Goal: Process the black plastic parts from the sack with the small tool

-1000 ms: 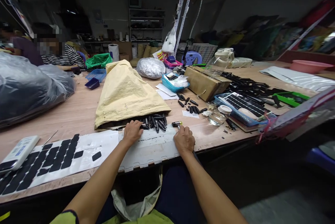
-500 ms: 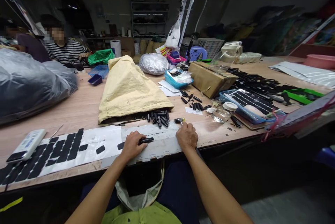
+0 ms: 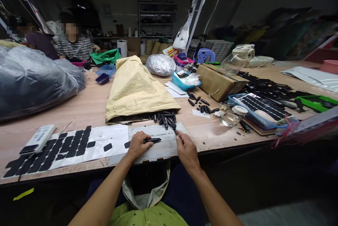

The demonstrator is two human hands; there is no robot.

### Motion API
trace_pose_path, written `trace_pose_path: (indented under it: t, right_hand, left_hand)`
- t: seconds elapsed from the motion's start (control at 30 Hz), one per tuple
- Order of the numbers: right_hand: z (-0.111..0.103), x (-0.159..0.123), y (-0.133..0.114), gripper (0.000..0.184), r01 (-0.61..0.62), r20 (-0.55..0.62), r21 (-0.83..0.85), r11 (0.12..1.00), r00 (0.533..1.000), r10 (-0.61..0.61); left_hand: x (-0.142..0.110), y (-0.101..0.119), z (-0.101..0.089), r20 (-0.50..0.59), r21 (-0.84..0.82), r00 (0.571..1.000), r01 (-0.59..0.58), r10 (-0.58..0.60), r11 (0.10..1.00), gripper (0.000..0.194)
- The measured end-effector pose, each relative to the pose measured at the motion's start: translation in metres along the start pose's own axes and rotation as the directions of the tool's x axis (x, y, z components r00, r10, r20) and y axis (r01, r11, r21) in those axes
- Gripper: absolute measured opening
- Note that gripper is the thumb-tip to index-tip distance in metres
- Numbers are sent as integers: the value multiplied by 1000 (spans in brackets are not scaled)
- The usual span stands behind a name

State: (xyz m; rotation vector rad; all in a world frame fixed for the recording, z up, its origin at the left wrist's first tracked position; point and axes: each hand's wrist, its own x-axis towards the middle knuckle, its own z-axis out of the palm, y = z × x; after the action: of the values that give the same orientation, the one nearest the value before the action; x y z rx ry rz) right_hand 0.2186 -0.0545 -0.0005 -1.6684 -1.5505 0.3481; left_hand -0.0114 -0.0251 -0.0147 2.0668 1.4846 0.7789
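Observation:
My left hand (image 3: 138, 145) rests on a grey board (image 3: 169, 148) at the table's front edge, its fingers closed on a slim black pen-shaped piece (image 3: 155, 140) that points right. Across from it, my right hand (image 3: 188, 149) grips what looks like a small hammer (image 3: 173, 126); its dark head is beside the pile, and its handle is mostly covered by the fingers. Several black pen-shaped pieces (image 3: 165, 117) spill from the mouth of a cream cloth sack (image 3: 139, 92) just beyond the board.
Left of the board lies a white sheet (image 3: 113, 136) with black stickers, partly under a white box-shaped device (image 3: 38, 139). Rightward are a clear jar (image 3: 229, 117), a cardboard box (image 3: 221, 81) and a blue tray (image 3: 235, 99). A person in stripes (image 3: 76, 48) sits across the table.
My right hand has turned and moved slightly left, bringing the hammer's head toward the black pieces. My left hand keeps its piece on the board. The view has swung left.

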Motion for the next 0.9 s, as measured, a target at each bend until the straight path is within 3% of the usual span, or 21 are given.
trace_pose_path:
  t: [0.1, 0.2, 0.63, 0.8, 0.9]
  right_hand:
    - [13, -27, -17, 37, 80, 112, 139, 987, 989, -96]
    - [23, -41, -27, 37, 121, 100, 167, 978, 985, -139]
    - [30, -43, -51, 38, 154, 156, 169, 974, 971, -180]
    - [35, -42, -47, 35, 96, 194, 143, 985, 973, -123]
    - [22, -26, -31, 37, 24, 130, 64, 998, 991, -32]
  left_hand:
    - [0, -1, 0, 0, 9, 1000, -3, 3, 1000, 16]
    - [0, 0, 0, 1, 17, 1000, -8, 8, 1000, 16]
    - [0, 5, -2, 26, 31, 1000, 11, -12, 999, 9]
    - [0, 4, -1, 18, 2, 999, 38, -38, 999, 11]
    - [1, 4, 0, 7, -4, 999, 43, -43, 999, 17]
